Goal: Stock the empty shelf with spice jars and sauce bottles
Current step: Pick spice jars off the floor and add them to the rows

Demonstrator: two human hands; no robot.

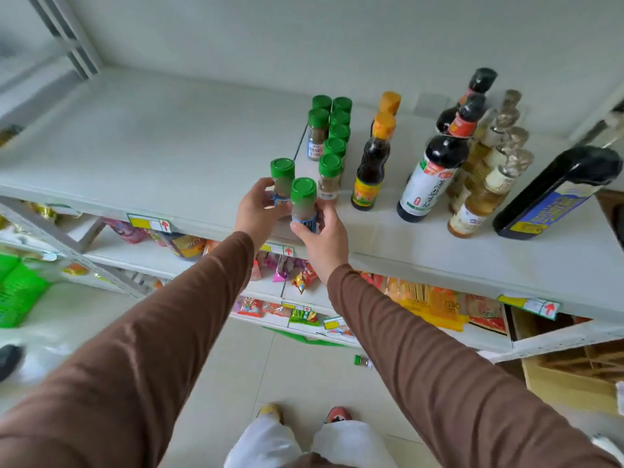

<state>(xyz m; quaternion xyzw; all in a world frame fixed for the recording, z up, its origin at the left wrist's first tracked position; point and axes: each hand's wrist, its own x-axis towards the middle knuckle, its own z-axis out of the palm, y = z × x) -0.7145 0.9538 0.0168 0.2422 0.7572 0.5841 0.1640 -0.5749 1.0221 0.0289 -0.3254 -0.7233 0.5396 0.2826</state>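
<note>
Two green-capped spice jars are held upright above the front edge of the white shelf, one in each hand. The left jar is wrapped by the left hand, whose grip is closed around the lower body and blue label, with the cap left clear above the fingers. The right jar is clasped by the right hand, its grip closed around the base from below and from the right. The two held jars are seen just beside each other, the right one nearer the camera and slightly lower. Both arms are covered by brown sleeves. Just beyond and to the right of the grips, a cluster of spice jars with matching green caps is stood in two short rows on the shelf. Further right of the grips, two dark sauce bottles with orange caps are lined front to back, followed by dark soy bottles, a row of pale vinegar bottles, and a large black jug at the far right. Below the grips, lower shelves filled with snack packets are visible. On the tiled floor, one more spice jar is seen lying on its side, well apart from the hands.
</note>
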